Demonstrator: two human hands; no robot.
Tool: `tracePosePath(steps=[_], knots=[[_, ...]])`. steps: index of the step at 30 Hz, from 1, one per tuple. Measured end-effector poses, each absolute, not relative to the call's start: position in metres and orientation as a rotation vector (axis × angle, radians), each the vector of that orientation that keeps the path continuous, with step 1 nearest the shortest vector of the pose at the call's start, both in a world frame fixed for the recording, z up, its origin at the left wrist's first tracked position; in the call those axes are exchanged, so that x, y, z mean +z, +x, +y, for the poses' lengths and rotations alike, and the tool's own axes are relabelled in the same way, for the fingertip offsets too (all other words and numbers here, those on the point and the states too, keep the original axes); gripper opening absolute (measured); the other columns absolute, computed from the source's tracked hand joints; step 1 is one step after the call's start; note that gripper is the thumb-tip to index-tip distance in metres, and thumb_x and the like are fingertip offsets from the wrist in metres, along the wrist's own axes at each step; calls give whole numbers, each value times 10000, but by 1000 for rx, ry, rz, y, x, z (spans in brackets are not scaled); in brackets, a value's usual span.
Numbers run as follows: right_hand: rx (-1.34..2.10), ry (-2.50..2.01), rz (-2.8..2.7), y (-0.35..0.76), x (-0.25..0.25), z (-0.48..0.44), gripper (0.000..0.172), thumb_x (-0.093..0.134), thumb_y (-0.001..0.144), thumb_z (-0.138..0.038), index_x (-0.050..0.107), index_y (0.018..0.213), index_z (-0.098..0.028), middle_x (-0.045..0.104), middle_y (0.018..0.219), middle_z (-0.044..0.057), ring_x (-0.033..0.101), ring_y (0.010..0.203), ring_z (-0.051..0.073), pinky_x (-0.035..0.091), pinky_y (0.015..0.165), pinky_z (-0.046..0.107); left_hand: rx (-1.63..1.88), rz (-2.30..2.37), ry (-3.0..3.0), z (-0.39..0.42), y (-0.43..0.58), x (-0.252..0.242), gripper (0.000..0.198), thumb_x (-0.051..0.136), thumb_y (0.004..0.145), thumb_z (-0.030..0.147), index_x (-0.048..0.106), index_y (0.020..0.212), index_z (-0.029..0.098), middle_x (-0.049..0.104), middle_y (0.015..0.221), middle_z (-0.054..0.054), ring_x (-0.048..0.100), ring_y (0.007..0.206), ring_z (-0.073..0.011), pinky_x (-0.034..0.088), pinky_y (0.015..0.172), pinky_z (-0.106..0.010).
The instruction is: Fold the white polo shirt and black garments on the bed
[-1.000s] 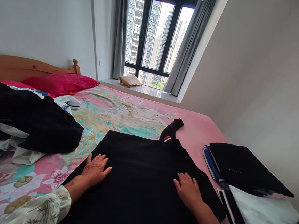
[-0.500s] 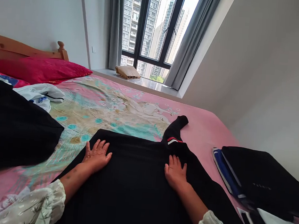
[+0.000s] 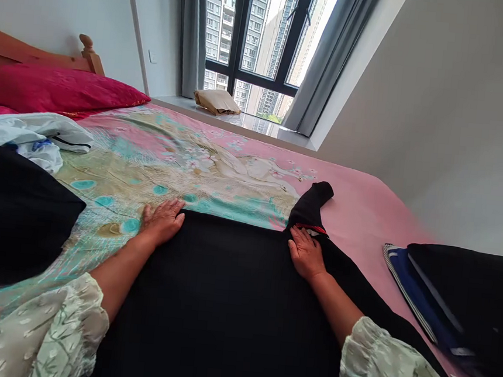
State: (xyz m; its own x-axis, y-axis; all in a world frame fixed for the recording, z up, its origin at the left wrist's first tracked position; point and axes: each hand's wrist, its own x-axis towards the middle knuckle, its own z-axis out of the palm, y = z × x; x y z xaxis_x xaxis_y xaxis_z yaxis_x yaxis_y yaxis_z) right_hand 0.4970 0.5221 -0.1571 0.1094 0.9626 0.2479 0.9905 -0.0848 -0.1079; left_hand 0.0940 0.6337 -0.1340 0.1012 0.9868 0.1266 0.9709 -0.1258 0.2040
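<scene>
Far left, on a bed [image 3: 361,189] with a pink and green patterned sheet: a wooden headboard [image 3: 34,49], a red pillow [image 3: 66,87] in front, a crumpled white garment [image 3: 47,135] with blue marks and, nearer, black clothing [image 3: 15,215] cut off by the edge of view. Next, the left hand [image 3: 160,221]: palm down at the far left corner of a black garment [image 3: 232,304], fingers extended and slightly spread; underside hidden. In the centre, under both hands, that garment: lies flat on the bed, running out of view at the bottom. Behind, on the windowsill [image 3: 292,136]: a tan folded package [image 3: 217,100], perhaps a paper bag, contents hidden. Right of centre, the right hand [image 3: 307,253]: palm down on the garment, just beside a red-edged band [image 3: 312,228], fingers extended and close together, thumb apart. Beyond the band: a narrow black section [image 3: 309,202], pointing away across the sheet. Far right, on the bed: a folded stack of clothes [image 3: 453,294], black over blue and striped edges.
</scene>
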Motion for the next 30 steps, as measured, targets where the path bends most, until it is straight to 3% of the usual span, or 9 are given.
tracePosePath(steps=[4, 8, 12, 16, 18, 23, 26, 28, 30], knots=[[-410, -1953, -1879, 502, -157, 521, 394, 327, 940, -246, 529, 1278, -227, 542, 1333, 23, 392, 1281, 223, 336, 991, 406, 492, 2067, 2240, 644, 90, -129, 432, 384, 787, 261, 610, 1155, 258, 537, 1347, -44, 425, 1270, -274, 222, 1089, -514], [-449, -1738, -2152, 508, -155, 532, 516, 355, 864, -96, 448, 1351, -239, 502, 1373, 14, 314, 1329, 226, 321, 1001, 409, 499, 2015, 2278, 650, 80, -121, 296, 477, 694, 275, 660, 922, 231, 659, 1104, -52, 535, 1124, -279, 324, 1030, -439], [-221, -1836, -2187, 513, -152, 551, 555, 402, 782, -93, 502, 1286, -301, 520, 1335, 10, 376, 1258, 254, 354, 957, 468, 466, 1874, 2259, 653, 70, -115, 353, 498, 690, 303, 655, 1003, 267, 689, 1032, -3, 597, 1036, -228, 350, 1009, -372], [-108, -1896, -1978, 514, -154, 563, 234, 495, 787, -255, 643, 968, -260, 578, 1142, 43, 465, 1097, 250, 387, 922, 433, 558, 1827, 2244, 653, 63, -117, 341, 486, 747, 382, 688, 1000, 276, 691, 1051, -1, 596, 1038, -206, 403, 940, -297], [-186, -1905, -1856, 514, -158, 564, 184, 494, 800, -291, 639, 892, -224, 578, 1059, 65, 476, 1040, 238, 394, 908, 394, 642, 1898, 2241, 653, 62, -121, 336, 475, 772, 395, 697, 990, 267, 694, 1034, -13, 597, 1023, -206, 418, 917, -290], [-259, -2079, -1688, 508, -162, 564, 200, 475, 805, -280, 648, 870, -204, 572, 1005, 88, 471, 991, 251, 404, 848, 378, 562, 2083, 2292, 651, 65, -127, 316, 470, 808, 388, 710, 973, 265, 692, 1009, -38, 589, 1003, -228, 426, 933, -332], [-221, -2120, -1667, 508, -159, 566, 211, 469, 810, -284, 657, 876, -215, 580, 1014, 83, 484, 983, 249, 411, 842, 374, 768, 2143, 2336, 644, 72, -119, 332, 477, 805, 341, 704, 1012, 214, 665, 1045, -75, 562, 1053, -243, 400, 987, -343], [-235, -2093, -1660, 506, -154, 565, 237, 451, 818, -269, 650, 932, -209, 585, 1040, 87, 491, 1004, 247, 407, 871, 374, 913, 1969, 2418, 637, 79, -114, 348, 431, 826, 289, 690, 1045, 208, 660, 1083, -58, 554, 1085, -216, 383, 1010, -308], [-311, -2032, -1623, 497, -148, 558, 298, 404, 844, -253, 620, 1037, -182, 582, 1101, 105, 484, 1069, 246, 384, 932, 384, 810, 1676, 2515, 631, 88, -113, 382, 368, 847, 253, 684, 1061, 230, 669, 1121, -19, 560, 1101, -174, 378, 1010, -268]])
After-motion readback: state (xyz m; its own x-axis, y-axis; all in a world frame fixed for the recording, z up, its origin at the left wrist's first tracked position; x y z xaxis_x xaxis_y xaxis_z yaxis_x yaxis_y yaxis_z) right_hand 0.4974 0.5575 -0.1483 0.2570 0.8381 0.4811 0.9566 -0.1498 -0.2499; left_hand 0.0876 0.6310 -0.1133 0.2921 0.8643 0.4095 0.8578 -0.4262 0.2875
